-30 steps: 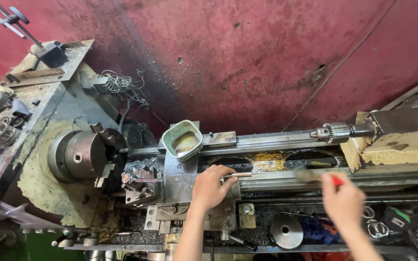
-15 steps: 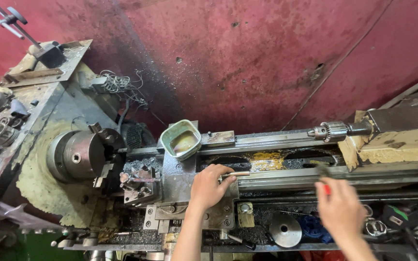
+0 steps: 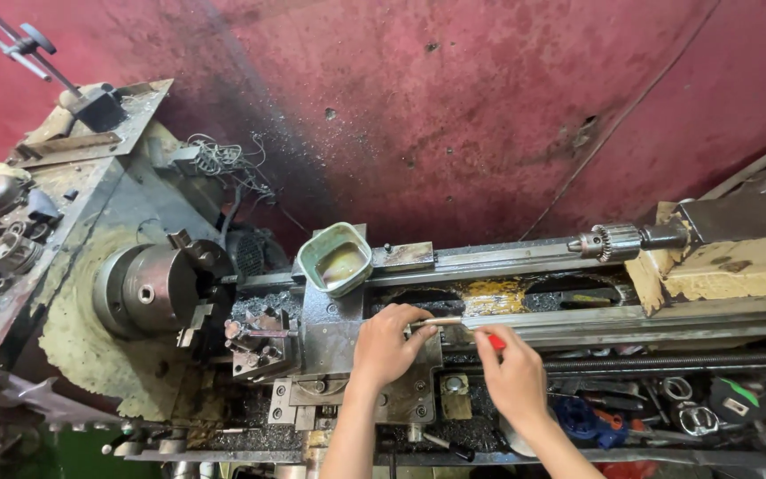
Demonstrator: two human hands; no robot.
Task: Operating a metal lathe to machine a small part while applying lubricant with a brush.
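Observation:
My left hand (image 3: 390,344) rests on the lathe carriage (image 3: 330,324), its fingertips pinched on a short thin metal rod (image 3: 443,321) that points right along the bed. My right hand (image 3: 511,377) is close beside it, gripping a small red-handled tool (image 3: 495,341) whose end is at the rod. Whether rod and tool are one piece I cannot tell. Both hands are over the front way of the lathe bed (image 3: 631,315).
The chuck (image 3: 148,288) and tool post (image 3: 259,341) sit left of my hands. A green square cup (image 3: 337,259) stands on the carriage. A tailstock drill chuck (image 3: 609,241) is at the right. Loose tools and rings (image 3: 680,395) lie in the front tray. A red wall is behind.
My right hand has moved left along the bed with the red-handled tool until it is next to my left hand. The left hand has stayed on the carriage.

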